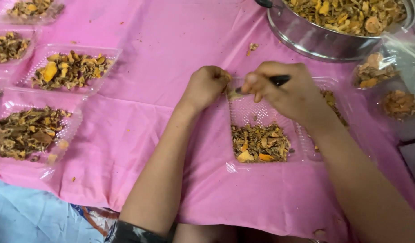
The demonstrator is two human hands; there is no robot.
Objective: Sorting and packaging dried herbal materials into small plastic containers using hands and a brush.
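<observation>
Left hand (206, 85): curled into a loose fist, fingertips pinching a small brownish piece (228, 79) at the far edge of the clear tray.
Right hand (286, 90): fingers pressed together around a black-handled knife (276, 81), gripped near the blade; the thin blade points toward the left fingers and meets the piece they hold.
Clear plastic tray (250, 110): straight below both sets of fingers, its near end holding a heap of brown and orange scraps (260, 143).
Steel pan (315, 38): beyond the right fingers, heaped with yellow-brown dried pieces.
Filled trays (70, 69): well off to the left of the left fingers, several of them, each loaded with the same brown and orange bits.
Bagged pieces (374, 72): just right of the right hand, in clear plastic.
Pink cloth (162, 40): under everything, dotted with crumbs.
</observation>
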